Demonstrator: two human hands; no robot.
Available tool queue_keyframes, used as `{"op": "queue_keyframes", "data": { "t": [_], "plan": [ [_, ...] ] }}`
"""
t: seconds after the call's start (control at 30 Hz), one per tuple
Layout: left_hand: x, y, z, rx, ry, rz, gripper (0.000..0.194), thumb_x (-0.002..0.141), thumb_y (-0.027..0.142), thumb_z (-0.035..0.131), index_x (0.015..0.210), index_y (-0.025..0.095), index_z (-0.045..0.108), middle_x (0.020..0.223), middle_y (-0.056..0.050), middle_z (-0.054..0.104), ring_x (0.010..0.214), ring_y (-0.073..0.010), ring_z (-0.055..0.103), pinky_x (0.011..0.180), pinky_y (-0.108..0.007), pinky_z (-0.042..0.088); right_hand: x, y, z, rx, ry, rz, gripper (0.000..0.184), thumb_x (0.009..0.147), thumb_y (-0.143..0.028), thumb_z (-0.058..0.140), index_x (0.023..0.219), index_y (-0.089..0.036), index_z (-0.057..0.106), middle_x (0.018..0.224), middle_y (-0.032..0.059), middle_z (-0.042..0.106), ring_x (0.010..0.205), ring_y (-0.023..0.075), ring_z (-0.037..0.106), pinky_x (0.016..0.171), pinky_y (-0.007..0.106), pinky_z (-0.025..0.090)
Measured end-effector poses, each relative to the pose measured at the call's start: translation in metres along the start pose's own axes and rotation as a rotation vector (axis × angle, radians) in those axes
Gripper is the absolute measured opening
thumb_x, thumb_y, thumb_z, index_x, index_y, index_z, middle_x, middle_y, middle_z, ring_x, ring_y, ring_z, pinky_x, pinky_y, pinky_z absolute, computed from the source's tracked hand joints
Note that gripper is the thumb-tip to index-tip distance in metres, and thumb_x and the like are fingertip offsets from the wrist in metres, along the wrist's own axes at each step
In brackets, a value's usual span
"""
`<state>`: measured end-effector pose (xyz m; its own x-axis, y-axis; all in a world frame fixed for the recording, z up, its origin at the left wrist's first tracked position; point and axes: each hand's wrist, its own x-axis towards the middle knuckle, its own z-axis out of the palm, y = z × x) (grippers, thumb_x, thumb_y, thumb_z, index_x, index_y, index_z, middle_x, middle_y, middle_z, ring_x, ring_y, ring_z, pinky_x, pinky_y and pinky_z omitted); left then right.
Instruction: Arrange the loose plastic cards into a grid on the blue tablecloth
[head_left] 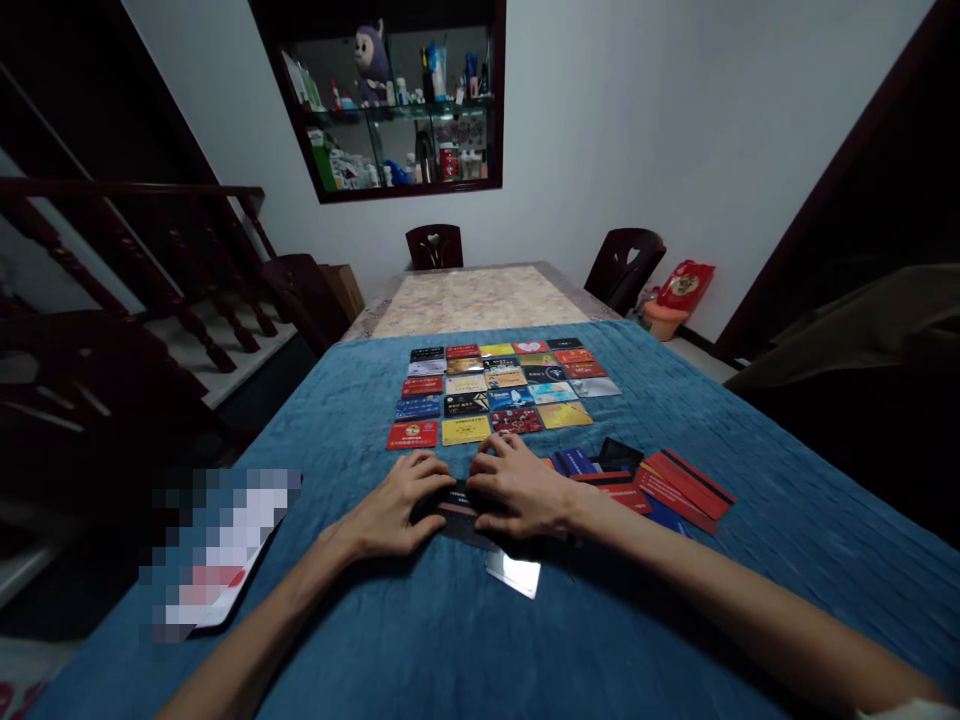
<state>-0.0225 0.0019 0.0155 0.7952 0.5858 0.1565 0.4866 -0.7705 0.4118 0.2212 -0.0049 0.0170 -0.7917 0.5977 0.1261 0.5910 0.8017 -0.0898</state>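
Observation:
My left hand (397,508) and my right hand (521,487) are low over the blue cloth (360,620), curled around opposite ends of a black card (460,503). Fingers cover much of it, and other dark cards may lie beneath. A shiny silvery card (517,573) lies flat just below my right hand. Beyond my hands, several cards are laid face up in rows, among them a red card (412,434) and a yellow card (466,430) in the nearest row. A loose heap of overlapping cards, with a red card (686,480) at its edge, sits right of my right hand, partly hidden by it.
A pixelated flat object (232,560) rests at the left side of the cloth. The bare tabletop (472,295) continues past the cloth. Dark wooden chairs stand around it, one chair (626,265) at the far right. A red bag (686,285) is on the right by the wall.

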Motion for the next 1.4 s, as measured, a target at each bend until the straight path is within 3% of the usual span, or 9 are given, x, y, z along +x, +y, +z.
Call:
{"op": "queue_keyframes", "data": {
  "t": [0.3,0.77,0.9,1.07,1.4],
  "plan": [
    [-0.004,-0.006,0.0,0.013,-0.001,-0.033,0.041,0.085,0.023,0.068,0.125,0.023,0.06,0.119,-0.008,0.057,0.116,-0.0252,0.048,0.105,-0.048,0.043,0.001,-0.008,0.004,0.051,0.021,0.002,0.044,0.089,-0.049,0.062,0.12,-0.018,0.066,0.121,0.012,0.062,0.113,0.0296,0.045,0.094,0.048,0.037],
    [-0.012,-0.013,-0.009,0.115,0.064,-0.007,0.035,0.075,0.016,0.069,0.109,0.021,0.067,0.109,-0.006,0.062,0.103,-0.0221,0.057,0.095,-0.04,0.05,0.0,-0.007,0.003,0.05,0.048,-0.014,0.04,0.084,-0.047,0.066,0.115,-0.021,0.068,0.115,0.01,0.065,0.111,0.0298,0.046,0.088,0.045,0.036],
    [-0.013,-0.012,-0.012,0.069,0.078,-0.016,0.026,0.077,0.017,0.068,0.102,0.019,0.07,0.104,-0.006,0.064,0.1,-0.0208,0.059,0.093,-0.037,0.051,0.0,-0.005,0.004,0.071,0.069,-0.012,0.034,0.084,-0.039,0.066,0.114,-0.021,0.068,0.111,0.0086,0.068,0.112,0.0287,0.046,0.089,0.044,0.034],
    [-0.013,-0.015,-0.016,0.026,0.088,-0.013,0.019,0.086,0.022,0.062,0.102,0.02,0.072,0.101,-0.006,0.067,0.096,-0.0191,0.063,0.089,-0.035,0.053,0.002,-0.004,0.009,0.083,0.143,-0.007,0.022,0.088,-0.02,0.061,0.108,-0.021,0.069,0.102,0.006,0.071,0.107,0.024,0.049,0.089,0.039,0.031],
    [-0.01,-0.02,-0.014,-0.066,0.207,0.023,0.023,0.094,0.025,0.053,0.091,0.019,0.075,0.087,-0.006,0.071,0.081,-0.0157,0.065,0.075,-0.028,0.053,0.006,0.001,0.027,-0.022,0.354,0.007,0.016,0.095,-0.018,0.054,0.096,-0.02,0.069,0.086,0.0048,0.071,0.09,0.0197,0.052,0.081,0.034,0.032]
  ]
}}
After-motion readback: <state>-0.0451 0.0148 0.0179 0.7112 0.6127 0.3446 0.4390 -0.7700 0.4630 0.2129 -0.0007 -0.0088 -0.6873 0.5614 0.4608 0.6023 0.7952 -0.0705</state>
